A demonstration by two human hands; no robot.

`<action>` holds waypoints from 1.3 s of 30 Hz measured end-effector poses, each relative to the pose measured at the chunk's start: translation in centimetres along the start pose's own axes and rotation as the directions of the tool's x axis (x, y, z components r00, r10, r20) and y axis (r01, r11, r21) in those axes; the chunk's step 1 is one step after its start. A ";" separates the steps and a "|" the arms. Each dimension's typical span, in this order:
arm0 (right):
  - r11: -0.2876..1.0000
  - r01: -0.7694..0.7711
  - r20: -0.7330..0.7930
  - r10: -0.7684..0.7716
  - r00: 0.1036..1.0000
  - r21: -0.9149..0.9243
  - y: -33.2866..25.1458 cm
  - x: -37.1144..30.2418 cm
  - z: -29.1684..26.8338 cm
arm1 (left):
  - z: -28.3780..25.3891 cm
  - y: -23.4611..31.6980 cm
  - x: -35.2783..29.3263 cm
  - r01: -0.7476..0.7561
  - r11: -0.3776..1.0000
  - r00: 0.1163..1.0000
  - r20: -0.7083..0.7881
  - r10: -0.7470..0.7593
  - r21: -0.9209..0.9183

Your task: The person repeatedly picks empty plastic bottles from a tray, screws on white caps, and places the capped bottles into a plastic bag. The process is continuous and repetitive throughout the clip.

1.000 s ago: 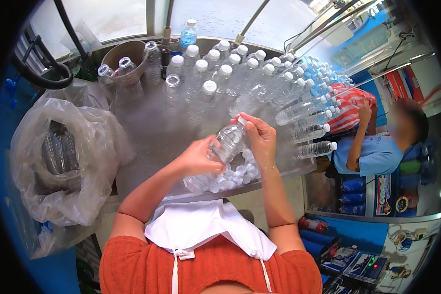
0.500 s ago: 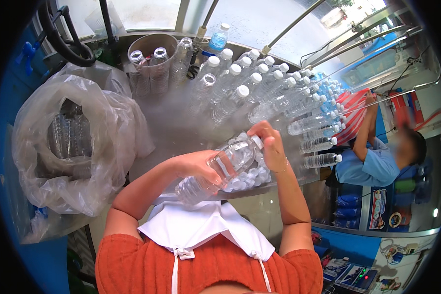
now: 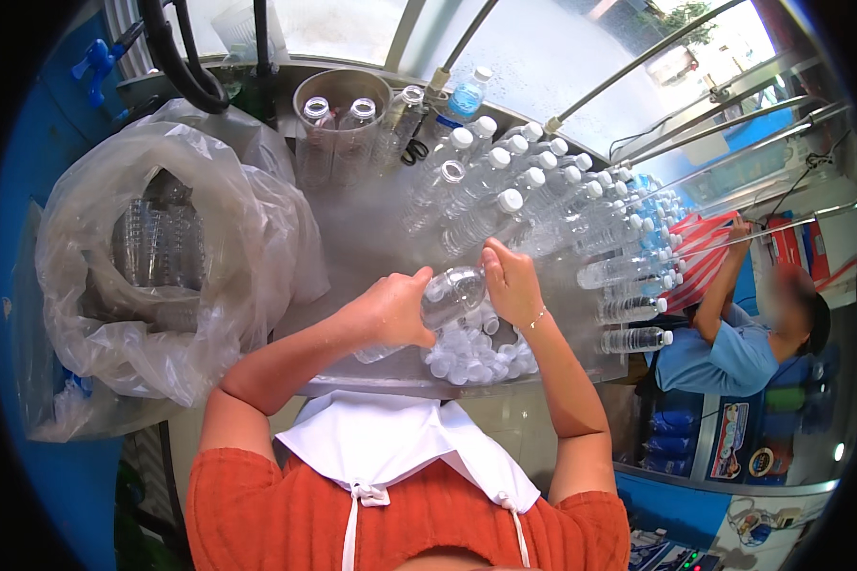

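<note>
A clear plastic bottle lies tilted between my hands above the metal worktop. My left hand is wrapped round its body, with the thumb on top. The fingers of my right hand are closed over its neck end and hide the cap. Just below the bottle is a heap of loose white caps near the worktop's front edge. Beyond my hands stand rows of clear bottles with white caps. One uncapped bottle is at their left end.
A large clear plastic bag with bottles inside stands at left. Uncapped bottles stand in and beside a round bucket at the back. Black-handled scissors lie near them. A person in a blue shirt handles a striped bag at right.
The bottle has shifted slightly up and is turned within my hands. My right hand has closed over the cap, which showed before. The view has shifted a little.
</note>
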State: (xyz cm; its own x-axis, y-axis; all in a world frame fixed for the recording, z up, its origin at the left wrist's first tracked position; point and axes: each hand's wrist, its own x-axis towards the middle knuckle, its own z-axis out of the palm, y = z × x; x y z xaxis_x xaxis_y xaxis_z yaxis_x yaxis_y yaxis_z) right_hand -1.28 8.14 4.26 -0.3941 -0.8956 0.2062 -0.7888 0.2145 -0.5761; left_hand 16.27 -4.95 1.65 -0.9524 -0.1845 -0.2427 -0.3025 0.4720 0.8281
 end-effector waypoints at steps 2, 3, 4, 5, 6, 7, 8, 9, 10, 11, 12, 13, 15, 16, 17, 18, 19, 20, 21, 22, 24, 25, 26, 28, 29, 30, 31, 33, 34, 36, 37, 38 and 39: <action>0.991 0.090 -0.066 -0.097 0.993 -0.104 -0.7 0.7 0.7 | 0.7 -1.5 0.4 -0.059 0.998 0.987 -0.149 0.054 -0.029; 0.968 0.177 -0.113 -0.198 0.974 -0.175 -1.2 1.2 1.1 | 1.1 -2.5 0.6 -0.106 0.994 0.960 -0.262 0.095 -0.030; 0.933 0.257 -0.155 -0.301 0.941 -0.252 -1.7 1.8 1.6 | 1.5 -3.6 1.0 -0.156 0.988 0.918 -0.373 0.136 -0.021; 0.908 0.306 -0.147 -0.357 0.922 -0.286 -2.4 2.5 2.5 | 1.8 -4.7 1.4 -0.178 0.980 0.842 -0.500 0.200 0.093; 0.879 0.354 -0.126 -0.410 0.904 -0.319 -3.2 3.2 3.5 | 2.1 -5.8 1.8 -0.185 0.961 0.747 -0.606 0.274 0.207; 0.878 0.345 -0.114 -0.400 0.909 -0.331 -3.8 4.0 4.6 | 2.4 -6.7 2.2 -0.155 0.942 0.664 -0.675 0.323 0.298; 0.877 0.339 -0.090 -0.389 0.917 -0.341 -4.3 4.7 5.4 | 3.1 -7.5 2.1 -0.034 0.968 0.693 -0.692 0.202 0.249; 0.887 0.291 -0.022 -0.319 0.947 -0.358 -4.6 5.1 5.9 | 3.3 -8.1 2.4 -0.023 0.980 0.704 -0.693 0.155 0.197; 0.878 0.330 -0.127 -0.392 0.911 -0.347 -4.7 5.2 6.0 | 3.3 -8.7 2.8 0.009 0.991 0.728 -0.680 0.086 0.135; 0.879 0.331 -0.189 -0.410 0.892 -0.344 -4.4 5.4 5.8 | 3.0 -9.0 3.3 0.050 0.997 0.750 -0.662 0.002 0.060; 0.877 0.334 -0.225 -0.423 0.878 -0.345 -4.1 5.3 5.6 | 2.7 -9.3 3.9 0.057 0.995 0.717 -0.697 0.012 0.076; 0.883 0.243 -0.336 -0.389 0.858 -0.402 -3.5 5.1 5.2 | 2.2 -9.4 5.0 0.069 0.995 0.685 -0.728 0.008 0.077; 0.856 0.060 -0.487 -0.348 0.801 -0.513 -1.2 4.5 3.4 | 0.6 -9.5 7.3 0.075 0.996 0.637 -0.771 -0.004 0.057; 0.857 0.051 -0.503 -0.348 0.791 -0.513 0.0 4.6 2.8 | -0.3 -9.6 8.7 0.069 0.997 0.620 -0.784 -0.014 0.037; 0.855 0.040 -0.508 -0.345 0.789 -0.518 1.4 4.9 2.3 | -1.1 -9.7 9.9 0.055 0.998 0.598 -0.801 -0.017 0.020; 0.859 0.022 -0.531 -0.337 0.778 -0.512 2.5 4.9 2.5 | -1.6 -9.9 11.0 0.060 0.998 0.613 -0.789 -0.042 -0.007; 0.886 0.068 -0.514 -0.328 0.793 -0.460 3.5 4.9 3.0 | -2.1 -10.0 12.1 0.054 0.998 0.623 -0.780 -0.056 -0.028; 0.912 0.108 -0.511 -0.316 0.800 -0.395 4.4 4.8 3.5 | -2.4 -10.2 13.1 0.010 1.000 0.598 -0.801 -0.018 -0.015; 0.930 0.163 -0.510 -0.321 0.798 -0.330 5.1 4.7 3.8 | -2.9 -10.4 13.9 0.039 0.998 0.631 -0.773 -0.058 -0.044; 0.945 0.135 -0.511 -0.277 0.814 -0.297 5.7 4.5 4.1 | -3.2 -10.5 14.4 0.031 0.999 0.628 -0.776 -0.048 -0.036; 0.966 0.114 -0.515 -0.221 0.828 -0.232 5.9 4.1 4.5 | -2.6 -10.0 13.9 -0.043 0.998 0.571 -0.821 -0.006 -0.037; 0.974 0.112 -0.506 -0.199 0.839 -0.197 5.7 3.8 4.4 | -2.2 -9.4 13.1 -0.112 0.993 0.511 -0.859 0.023 -0.040; 0.980 0.118 -0.491 -0.183 0.852 -0.161 5.3 3.5 4.2 | -2.0 -8.6 12.3 -0.152 0.982 0.492 -0.870 -0.022 -0.112; 0.987 0.142 -0.510 -0.161 0.845 -0.076 3.9 2.9 3.6 | 1.1 -6.4 8.6 -0.378 0.926 0.410 -0.900 0.146 -0.022; 0.986 0.163 -0.541 -0.153 0.827 -0.029 3.1 2.6 3.3 | 2.7 -4.8 6.8 -0.357 0.931 0.455 -0.856 0.245 0.077; 0.983 0.182 -0.567 -0.139 0.812 0.020 2.3 2.3 3.0 | 3.8 -3.4 5.5 -0.370 0.911 0.470 -0.810 0.351 0.180; 0.973 0.207 -0.546 -0.118 0.830 0.105 1.6 1.8 2.5 | 4.1 -2.2 4.8 -0.373 0.924 0.602 -0.738 0.305 0.078; 0.930 0.268 -0.480 -0.121 0.869 0.252 0.6 1.3 1.6 | 4.0 -0.5 3.8 -0.340 0.931 0.809 -0.545 0.218 -0.132; 0.797 0.283 -0.434 -0.029 0.901 0.534 0.3 1.4 1.4 | 3.5 -0.1 3.3 -0.333 0.866 0.899 -0.403 0.171 -0.374; 0.345 0.206 -0.259 0.115 0.959 0.916 0.1 1.1 1.5 | 2.8 0.2 2.2 -0.148 0.612 0.983 -0.045 0.181 -0.777; 0.171 0.209 -0.215 0.014 0.977 0.963 0.1 1.0 1.7 | 2.5 0.2 2.0 -0.019 0.447 0.951 0.122 0.283 -0.894; -0.028 0.196 -0.196 -0.026 0.980 0.980 0.3 1.0 1.7 | 2.2 0.1 1.8 0.146 0.280 0.877 0.255 0.407 -0.949; -0.219 0.136 -0.170 -0.144 0.975 0.966 0.3 0.9 1.9 | 2.0 0.0 1.7 0.331 0.135 0.759 0.349 0.550 -0.934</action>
State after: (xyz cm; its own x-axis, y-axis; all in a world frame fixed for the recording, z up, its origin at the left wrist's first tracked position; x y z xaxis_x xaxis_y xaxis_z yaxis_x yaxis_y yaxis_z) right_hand -0.96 6.66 2.82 -0.3511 -0.8377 0.4184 0.5748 -0.5456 -0.6099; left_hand 14.55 -3.55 0.18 -0.9026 0.4199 0.0947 -0.3205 -0.8025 0.5033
